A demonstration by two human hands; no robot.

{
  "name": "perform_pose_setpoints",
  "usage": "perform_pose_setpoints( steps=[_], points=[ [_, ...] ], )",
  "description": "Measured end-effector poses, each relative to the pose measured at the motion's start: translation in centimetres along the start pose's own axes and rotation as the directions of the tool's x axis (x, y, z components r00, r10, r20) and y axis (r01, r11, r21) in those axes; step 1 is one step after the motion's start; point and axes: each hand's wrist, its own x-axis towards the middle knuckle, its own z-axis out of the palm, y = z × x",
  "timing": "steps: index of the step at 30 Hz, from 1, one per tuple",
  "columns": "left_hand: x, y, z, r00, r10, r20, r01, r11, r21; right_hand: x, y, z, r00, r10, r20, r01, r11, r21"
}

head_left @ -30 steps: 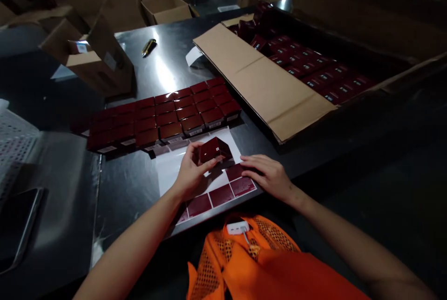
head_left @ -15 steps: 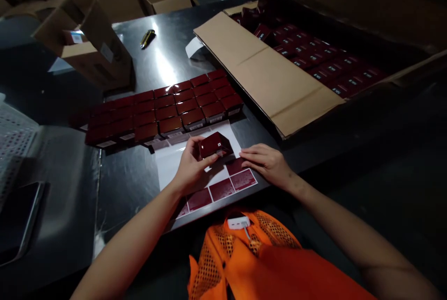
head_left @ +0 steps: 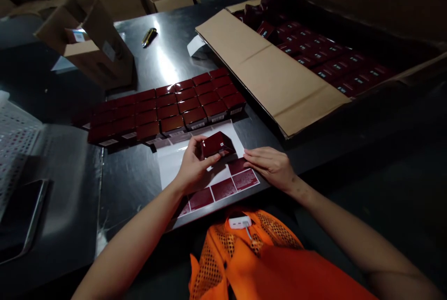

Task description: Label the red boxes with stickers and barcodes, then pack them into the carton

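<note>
My left hand [head_left: 193, 166] holds a small dark red box [head_left: 217, 145], thumb on its near side, tilted just above a sticker sheet [head_left: 168, 170]. White backing shows over much of the sheet, with dark red stickers along its near edge. The fingers of my right hand [head_left: 270, 166] are pressed together at the right corner of a dark red sticker [head_left: 236, 166]; the thumb is mostly hidden. Beyond the sheet, several matching boxes [head_left: 172, 124] stand in close rows, some with barcodes facing me.
A large open carton [head_left: 275, 72] packed with dark red boxes is at the right, its flap toward the rows. A smaller carton [head_left: 85, 60], a yellow-black box cutter [head_left: 149, 37], a white basket [head_left: 17, 128] and a phone [head_left: 23, 221] are farther left on the metal table.
The whole view has shifted slightly. My left hand keeps hold of the box over the sheet, and my right fingers stay at the sticker's corner with hardly any movement.
</note>
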Motion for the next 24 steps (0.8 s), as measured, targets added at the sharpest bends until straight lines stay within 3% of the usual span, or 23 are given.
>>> perform_pose_setpoints(
  steps=[9, 16, 24],
  points=[
    [-0.07, 0.02, -0.01, 1.000, -0.012, 0.006, 0.012, 1.000, 0.000, -0.11, -0.02, -0.11, 1.000, -0.017, -0.004, 0.017, 1.000, 0.000],
    [-0.05, -0.03, 0.01, 1.000, -0.012, 0.021, 0.012, 1.000, -0.003, 0.48, -0.44, -0.23, 0.993, 0.114, 0.045, -0.116, 0.992, 0.053],
    [-0.02, -0.18, -0.06, 1.000, -0.016, 0.012, 0.016, 1.000, -0.006, -0.08, -0.22, -0.03, 0.997, 0.067, 0.028, -0.068, 0.997, 0.039]
  ],
)
